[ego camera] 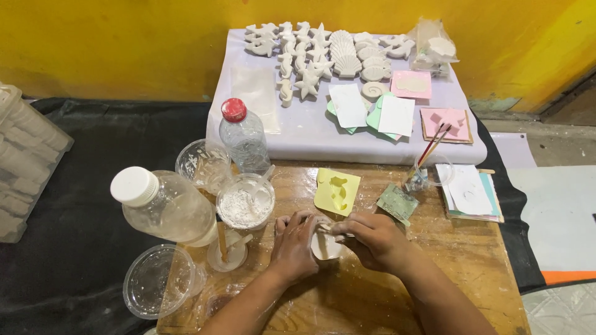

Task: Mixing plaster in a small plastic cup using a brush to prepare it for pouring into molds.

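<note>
Your left hand and right hand meet low on the wooden desk, both wrapped round a small white plaster piece that sits between them, close to the desk top. The fingers of your left hand curl shut against its left side. The fingers of your right hand pinch its upper edge and seem also to grip a thin stick-like tool there, though it is too small to tell what it is.

Just beyond your hands lies a yellow mould with a seahorse-shaped hollow, and to its right a small greenish sponge pad. Left of the mould stands a clear cup of white powder with a spoon in it, and behind that an empty clear cup and a red-capped water bottle. A larger white-capped bottle lies tilted at the desk's left edge, with a shallow clear lid below it.

At the right, brushes stand in a small glass jar beside a stack of flat moulds. Farther back, a white-covered board carries rows of white plaster sea figures and more coloured moulds.
</note>
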